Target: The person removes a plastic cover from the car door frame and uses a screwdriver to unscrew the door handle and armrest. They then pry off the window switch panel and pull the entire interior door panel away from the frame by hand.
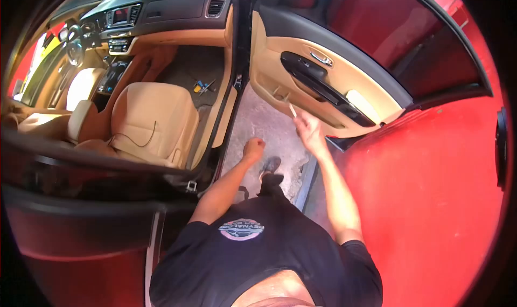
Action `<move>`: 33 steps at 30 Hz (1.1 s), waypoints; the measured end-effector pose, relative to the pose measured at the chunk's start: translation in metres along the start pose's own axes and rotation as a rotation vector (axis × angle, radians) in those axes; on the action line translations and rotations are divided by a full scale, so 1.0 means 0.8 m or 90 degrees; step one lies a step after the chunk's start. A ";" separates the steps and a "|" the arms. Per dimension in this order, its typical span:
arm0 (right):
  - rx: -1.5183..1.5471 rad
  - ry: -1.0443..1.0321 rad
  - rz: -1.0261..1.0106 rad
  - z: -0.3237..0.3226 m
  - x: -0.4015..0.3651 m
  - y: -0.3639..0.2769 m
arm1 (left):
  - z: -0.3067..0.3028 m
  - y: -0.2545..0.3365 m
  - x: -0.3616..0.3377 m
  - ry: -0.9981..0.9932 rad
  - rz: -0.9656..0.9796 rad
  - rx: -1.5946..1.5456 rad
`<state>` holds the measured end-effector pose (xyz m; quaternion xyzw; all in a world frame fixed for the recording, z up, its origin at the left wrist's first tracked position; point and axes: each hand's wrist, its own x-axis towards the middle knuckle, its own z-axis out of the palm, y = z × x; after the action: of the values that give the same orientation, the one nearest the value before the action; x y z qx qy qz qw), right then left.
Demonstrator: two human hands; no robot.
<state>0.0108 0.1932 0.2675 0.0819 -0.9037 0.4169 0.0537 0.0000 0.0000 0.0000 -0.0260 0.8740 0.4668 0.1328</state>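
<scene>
My right hand is closed around a thin, pale, stick-like piece, which points up toward the open car door. The beige door panel lies just beyond it, with its storage pocket, black armrest and chrome inner handle. Lower and to the left, my left hand is curled into a loose fist above the concrete floor, and nothing shows sticking out of it. It is between the car's sill and the door.
A beige front seat with a thin dark cord on it is at left. Several small tools with yellow and blue parts lie on the dark footwell mat. The dashboard spans the top. Red surface fills the right.
</scene>
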 end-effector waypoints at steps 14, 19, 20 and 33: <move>-0.098 0.109 -0.282 -0.150 0.546 -0.027 | -0.249 0.380 0.426 0.474 0.367 -0.218; -0.198 0.185 -0.345 -0.159 0.620 -0.063 | -0.311 0.498 0.540 0.588 0.526 -0.200; -0.240 0.208 -0.357 -0.160 0.633 -0.066 | -0.321 0.517 0.557 0.644 0.535 -0.186; -0.459 0.227 -0.257 -0.119 0.687 -0.121 | -0.337 0.531 0.665 0.756 0.645 -0.237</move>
<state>-0.5064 0.1472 0.4922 0.1599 -0.9337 0.0640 0.3138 -0.6409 0.0589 0.3497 0.1084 0.6120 0.5168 -0.5887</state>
